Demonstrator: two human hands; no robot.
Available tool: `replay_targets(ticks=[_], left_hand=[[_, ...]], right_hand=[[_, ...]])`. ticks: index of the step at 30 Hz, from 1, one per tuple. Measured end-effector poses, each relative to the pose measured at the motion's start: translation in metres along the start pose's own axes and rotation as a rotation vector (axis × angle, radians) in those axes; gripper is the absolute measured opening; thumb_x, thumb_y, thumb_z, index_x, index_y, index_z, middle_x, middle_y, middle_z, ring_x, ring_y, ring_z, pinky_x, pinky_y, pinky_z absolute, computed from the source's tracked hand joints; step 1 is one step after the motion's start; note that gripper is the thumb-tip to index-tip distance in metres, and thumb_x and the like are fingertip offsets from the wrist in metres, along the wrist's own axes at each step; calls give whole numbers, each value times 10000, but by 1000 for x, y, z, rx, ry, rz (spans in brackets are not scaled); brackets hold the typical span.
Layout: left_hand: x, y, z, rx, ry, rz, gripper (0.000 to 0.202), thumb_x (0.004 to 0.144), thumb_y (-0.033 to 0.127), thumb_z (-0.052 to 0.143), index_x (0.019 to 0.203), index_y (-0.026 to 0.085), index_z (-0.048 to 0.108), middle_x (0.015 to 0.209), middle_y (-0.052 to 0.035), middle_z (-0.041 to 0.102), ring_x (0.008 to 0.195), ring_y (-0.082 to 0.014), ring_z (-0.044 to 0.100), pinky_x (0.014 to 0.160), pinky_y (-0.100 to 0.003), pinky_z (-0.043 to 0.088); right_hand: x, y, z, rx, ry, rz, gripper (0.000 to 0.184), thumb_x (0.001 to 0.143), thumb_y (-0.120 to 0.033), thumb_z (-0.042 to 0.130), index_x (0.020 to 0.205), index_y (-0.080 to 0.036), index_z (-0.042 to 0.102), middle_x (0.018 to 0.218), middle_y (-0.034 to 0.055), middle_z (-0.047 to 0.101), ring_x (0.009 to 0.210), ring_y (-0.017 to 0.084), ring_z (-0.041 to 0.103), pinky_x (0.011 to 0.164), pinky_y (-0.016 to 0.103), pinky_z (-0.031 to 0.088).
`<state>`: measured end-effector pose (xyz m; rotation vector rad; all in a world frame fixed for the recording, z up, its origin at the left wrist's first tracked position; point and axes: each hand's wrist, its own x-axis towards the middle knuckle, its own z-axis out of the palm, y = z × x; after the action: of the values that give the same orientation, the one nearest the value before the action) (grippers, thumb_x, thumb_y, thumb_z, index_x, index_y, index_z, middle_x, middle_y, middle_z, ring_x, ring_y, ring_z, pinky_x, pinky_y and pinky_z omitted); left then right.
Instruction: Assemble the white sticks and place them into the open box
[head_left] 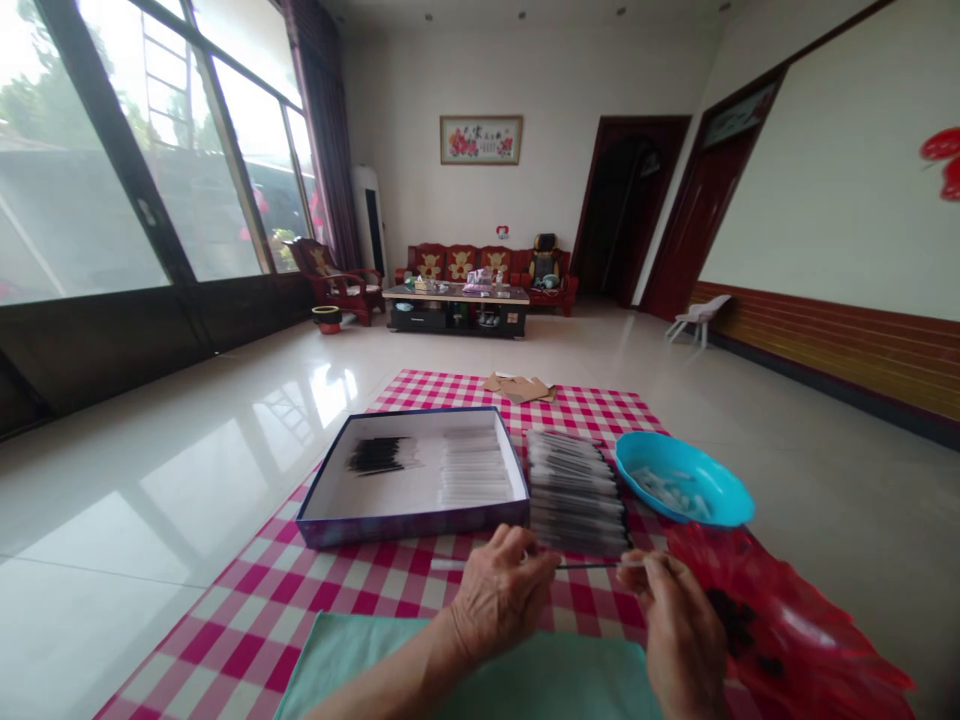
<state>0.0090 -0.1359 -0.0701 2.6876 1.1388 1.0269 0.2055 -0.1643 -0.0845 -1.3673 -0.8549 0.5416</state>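
The fingertips of both hands pinch one slender dark rod (585, 566), held level in the air. The fingers of the left hand (499, 595) curl closed around the part nearest a pale sleeve (450, 564), while the thumb and forefinger of the right hand (679, 640) press together on the far end, though the exact grip is partly hidden. A steady, level pull between two light pinches suits so thin a piece, since it is less likely to bend. Just beyond the hands, a neat stack of similar rods (576, 495) lies on a pink-and-white checked cloth (247, 620). To its left is an open shallow box (412, 527) holding rows of pale sleeved rods and a dark bundle. To its right, a blue plastic bowl (739, 510) holds small white pieces (664, 492). A red plastic bag (795, 620) lies at near right, and a pale green towel (480, 680) lies nearest the person. Brown cardboard scraps (521, 388) sit at the cloth's far edge. Across a glossy tiled floor stand a low coffee table (457, 310) and a red sofa (450, 262), with a framed floral picture (481, 140) above them. No brand or label can be read, and the picture's characters are too small to make out.
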Motion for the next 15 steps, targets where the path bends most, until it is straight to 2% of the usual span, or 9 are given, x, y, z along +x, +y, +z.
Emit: replay_targets(ticks=[4, 7, 10, 11, 13, 15], left_hand=[[7, 13, -20, 164, -50, -94, 173, 876, 229, 461, 814, 248, 622, 866, -53, 537, 797, -183, 469, 546, -235, 401], [12, 3, -37, 241, -125, -91, 221, 880, 221, 451, 732, 234, 614, 792, -50, 527, 768, -184, 460, 490, -225, 352], [18, -35, -64, 320, -208, -151, 272, 889, 231, 426, 711, 234, 631, 766, -53, 535, 780, -187, 475, 517, -228, 361], [19, -53, -75, 360, -250, -212, 277, 889, 241, 419, 724, 235, 641, 793, -57, 549, 816, -193, 487, 545, -233, 376], [20, -92, -96, 464, -366, -418, 326, 898, 249, 368, 748, 231, 657, 849, -64, 573, 879, -203, 512, 607, -248, 402], [18, -128, -113, 509, -406, -506, 318, 874, 233, 382, 745, 192, 670, 862, -89, 593, 880, -221, 540, 655, -276, 415]], right_hand=[[-5, -2, 5, 37, -16, 15, 358, 782, -517, 524, 843, -173, 600, 776, 38, 671, 712, 194, 648, 677, 302, 524], [-13, 3, 14, 32, -121, 39, 369, 784, -523, 519, 914, -183, 582, 839, 47, 679, 727, 196, 658, 669, 298, 541], [-19, 18, 26, -8, -268, 7, 419, 756, -507, 561, 1023, -185, 567, 898, 69, 697, 775, 221, 676, 668, 309, 561], [-21, 23, 29, -32, -306, -26, 427, 743, -495, 578, 1035, -184, 572, 918, 79, 702, 809, 232, 678, 683, 314, 565], [-21, 33, 35, -88, -358, -100, 403, 732, -469, 591, 1017, -185, 595, 944, 93, 710, 862, 246, 678, 712, 320, 567], [-21, 39, 38, -141, -385, -156, 370, 735, -453, 584, 991, -188, 615, 955, 99, 717, 877, 249, 680, 722, 319, 570]])
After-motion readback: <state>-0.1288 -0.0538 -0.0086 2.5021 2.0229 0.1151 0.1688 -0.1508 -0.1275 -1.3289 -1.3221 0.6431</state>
